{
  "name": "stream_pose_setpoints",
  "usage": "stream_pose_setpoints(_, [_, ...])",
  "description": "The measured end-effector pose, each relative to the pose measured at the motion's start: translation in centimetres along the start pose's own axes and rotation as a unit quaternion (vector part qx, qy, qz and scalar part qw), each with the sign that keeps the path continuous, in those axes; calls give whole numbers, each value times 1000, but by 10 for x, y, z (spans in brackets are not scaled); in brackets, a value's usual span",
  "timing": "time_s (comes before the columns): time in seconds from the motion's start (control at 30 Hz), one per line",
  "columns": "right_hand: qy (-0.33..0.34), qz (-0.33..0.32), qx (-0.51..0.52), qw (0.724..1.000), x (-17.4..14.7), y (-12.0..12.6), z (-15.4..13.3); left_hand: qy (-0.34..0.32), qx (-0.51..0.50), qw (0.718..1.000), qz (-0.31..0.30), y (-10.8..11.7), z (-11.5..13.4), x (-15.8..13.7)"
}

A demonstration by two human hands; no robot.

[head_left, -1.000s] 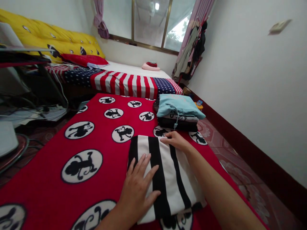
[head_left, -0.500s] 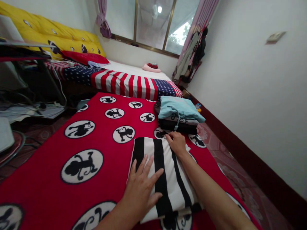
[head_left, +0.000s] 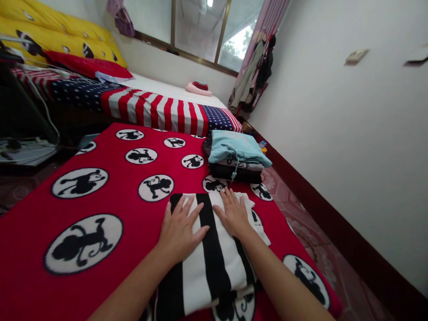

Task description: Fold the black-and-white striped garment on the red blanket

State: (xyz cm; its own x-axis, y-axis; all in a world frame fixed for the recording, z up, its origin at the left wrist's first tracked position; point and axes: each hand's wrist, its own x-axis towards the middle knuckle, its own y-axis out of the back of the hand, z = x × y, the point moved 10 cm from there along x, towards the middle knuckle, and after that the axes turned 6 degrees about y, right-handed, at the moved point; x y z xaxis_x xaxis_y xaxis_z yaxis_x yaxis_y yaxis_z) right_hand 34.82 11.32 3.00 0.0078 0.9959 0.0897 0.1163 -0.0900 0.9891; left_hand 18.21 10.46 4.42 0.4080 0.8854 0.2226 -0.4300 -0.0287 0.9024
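A black-and-white striped garment (head_left: 197, 285) lies folded on the red blanket (head_left: 130, 240) in front of me. My left hand (head_left: 179, 227) rests flat on its upper left part, fingers spread. Palm down, my right hand (head_left: 234, 214) lies on the upper right part with the fingers stretched toward the far edge. Neither hand grips the cloth. White fabric sticks out at the garment's right side, partly behind my right forearm. Just beyond the hands sits a stack of folded clothes, a light blue drawstring garment (head_left: 237, 147) on top and black cloth (head_left: 234, 173) underneath.
A bed with a flag-patterned sheet (head_left: 157, 109) stands beyond the blanket, with a yellow quilt (head_left: 67, 31) and red pillow (head_left: 87, 64). Clothes (head_left: 252, 76) hang by the window. The white wall (head_left: 334, 116) and tiled floor (head_left: 310, 223) run along the right.
My left hand has slid toward the garment's far left edge. The right hand has flattened out on the stripes. The camera view has turned slightly to the right.
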Motion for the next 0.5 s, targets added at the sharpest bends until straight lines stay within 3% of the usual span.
stream_pose_setpoints(0.1, [7, -12, 9, 1000, 0, 21, -11, 4, -13, 1000, 5, 3, 0, -2])
stream_pose_setpoints(0.23, [54, 106, -6, 993, -13, 68, -30, 2, -28, 1000, 6, 4, 2, -2])
stream_pose_setpoints(0.3, [56, 98, -10, 994, -19, 57, -21, -2, -41, 999, 12, 4, 3, -3])
stream_pose_setpoints(0.4, [25, 14, -6, 1000, -21, 12, 7, -3, -86, 995, 50, 11, -3, -4])
stream_pose_setpoints(0.5, [16, 0, -23, 1000, -19, -1, 17, 83, -187, 967, 149, 29, -45, -10])
